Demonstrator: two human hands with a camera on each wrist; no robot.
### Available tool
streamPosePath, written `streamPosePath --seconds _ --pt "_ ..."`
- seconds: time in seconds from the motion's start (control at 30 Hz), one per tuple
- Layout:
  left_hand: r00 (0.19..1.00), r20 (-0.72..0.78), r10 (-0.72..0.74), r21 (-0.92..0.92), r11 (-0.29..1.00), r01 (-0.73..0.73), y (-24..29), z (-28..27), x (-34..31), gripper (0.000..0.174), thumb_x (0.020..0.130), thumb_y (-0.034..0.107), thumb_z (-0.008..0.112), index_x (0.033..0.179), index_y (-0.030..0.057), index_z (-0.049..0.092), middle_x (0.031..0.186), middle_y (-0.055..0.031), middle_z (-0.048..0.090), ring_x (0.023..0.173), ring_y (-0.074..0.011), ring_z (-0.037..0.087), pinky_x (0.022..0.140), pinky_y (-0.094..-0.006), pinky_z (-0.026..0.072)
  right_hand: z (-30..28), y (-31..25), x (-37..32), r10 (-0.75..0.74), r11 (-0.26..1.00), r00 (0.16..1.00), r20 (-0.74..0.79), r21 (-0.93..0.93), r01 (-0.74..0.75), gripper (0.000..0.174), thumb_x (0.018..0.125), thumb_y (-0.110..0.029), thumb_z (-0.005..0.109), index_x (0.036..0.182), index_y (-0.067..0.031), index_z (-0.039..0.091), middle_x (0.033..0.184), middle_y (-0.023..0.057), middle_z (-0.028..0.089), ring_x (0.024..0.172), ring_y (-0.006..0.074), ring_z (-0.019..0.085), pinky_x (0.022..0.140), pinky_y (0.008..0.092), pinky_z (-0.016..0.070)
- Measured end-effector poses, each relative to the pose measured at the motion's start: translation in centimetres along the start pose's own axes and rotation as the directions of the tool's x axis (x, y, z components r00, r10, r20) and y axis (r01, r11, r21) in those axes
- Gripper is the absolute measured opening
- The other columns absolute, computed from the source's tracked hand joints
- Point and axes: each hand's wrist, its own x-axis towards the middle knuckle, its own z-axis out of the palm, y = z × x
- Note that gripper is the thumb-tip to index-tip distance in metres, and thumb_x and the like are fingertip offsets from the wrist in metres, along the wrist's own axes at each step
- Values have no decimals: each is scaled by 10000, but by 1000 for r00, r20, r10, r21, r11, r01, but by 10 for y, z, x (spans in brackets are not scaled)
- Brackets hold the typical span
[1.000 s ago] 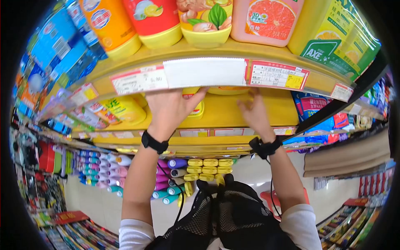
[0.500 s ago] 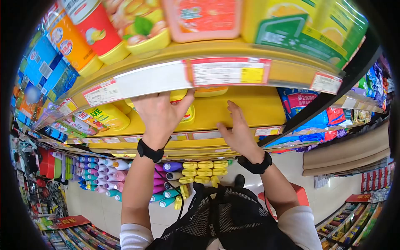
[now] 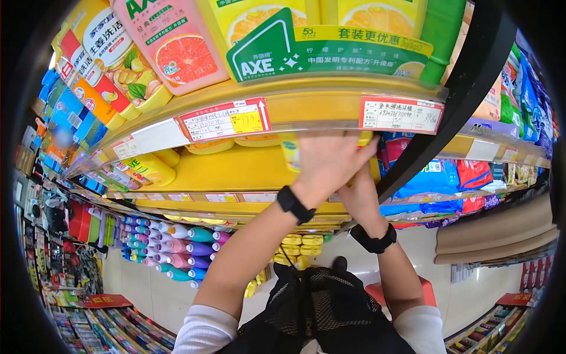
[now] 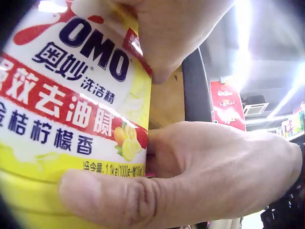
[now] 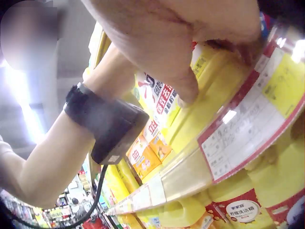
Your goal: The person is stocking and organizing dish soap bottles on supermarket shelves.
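The right hand (image 3: 362, 203) is gripping the OMO dish soap bottle (image 4: 71, 95) low down, its thumb pressing the yellow lower front and its fingers curling behind the right edge. The left hand (image 3: 327, 165) is touching the bottle's upper right edge; its fingertips are hidden, so I cannot tell how it is closing. The bottle is standing between the hands, at the near side of the lower shelf (image 3: 236, 168), partly under the upper shelf's price strip (image 3: 315, 115). Left of the hands, yellow AXE bottles (image 3: 154, 169) are resting on that lower shelf. Above, a pink grapefruit bottle (image 3: 183, 56) is standing left of a green AXE banner (image 3: 259, 62). To the right, a black post (image 3: 471, 65) is rising between the shelves and some blue bags (image 3: 433, 177).
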Motion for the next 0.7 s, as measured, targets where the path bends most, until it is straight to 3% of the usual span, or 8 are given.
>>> streamPosePath --seconds 0.07,0.13,0.2,0.33,0.43,0.53,0.63,0.7 --pt "987 150 -66 -78 994 78 12 10 9 395 802 388 709 1110 144 672 1026 -80 678 902 -291 656 729 -455 499 0 19 10 -65 996 993 -94 -64 59 722 819 13 684 1425 69 295 1404 283 408 1318 407 414 1085 424 360" --pt "983 168 -78 -209 971 113 11 25 19 343 824 364 691 1066 122 687 980 -103 689 864 -318 664 717 -438 511 0 35 23 -172 983 969 -177 -102 155 699 823 61 637 1432 59 295 1420 270 393 1345 398 377 1124 421 311" --pt "979 190 -71 -336 932 133 3 39 26 311 844 343 675 1041 102 694 976 -127 694 863 -348 662 731 -437 518 5 44 35 -123 992 965 -233 -65 110 705 815 67 628 1433 59 290 1421 277 387 1353 407 365 1133 421 300" --pt "971 231 -60 -519 836 175 -21 76 19 297 891 299 631 1075 69 672 1045 -172 687 914 -390 646 789 -452 519 16 48 53 -77 977 951 -301 -213 12 703 800 55 629 1422 64 302 1399 286 406 1342 439 365 1137 426 297" --pt "972 222 -82 -578 792 199 -34 93 14 301 889 298 637 1082 69 670 1046 -170 685 922 -385 644 796 -452 517 21 54 65 -32 984 960 -277 -175 -18 669 811 22 617 1410 82 325 1392 306 415 1320 466 373 1132 435 296" --pt "973 210 -100 -602 771 209 -40 100 14 306 886 297 644 1090 69 667 1047 -167 683 931 -379 642 802 -452 515 30 80 75 -143 945 958 -248 -322 58 697 820 -9 650 1414 85 297 1463 333 303 1371 495 270 1166 464 248" --pt "976 188 -114 -608 767 207 -41 99 15 311 884 296 650 1097 69 664 1048 -164 680 939 -374 640 809 -452 513 36 89 76 -232 920 937 -260 -372 125 612 823 -14 634 1371 83 381 1365 317 430 1312 472 370 1130 441 283" --pt "979 159 -124 -616 763 197 -40 95 17 315 883 295 654 1102 69 662 1049 -162 679 945 -370 639 813 -452 511 36 82 76 -222 938 929 -297 -324 121 601 843 -37 635 1373 84 379 1370 309 436 1310 460 380 1129 438 286"
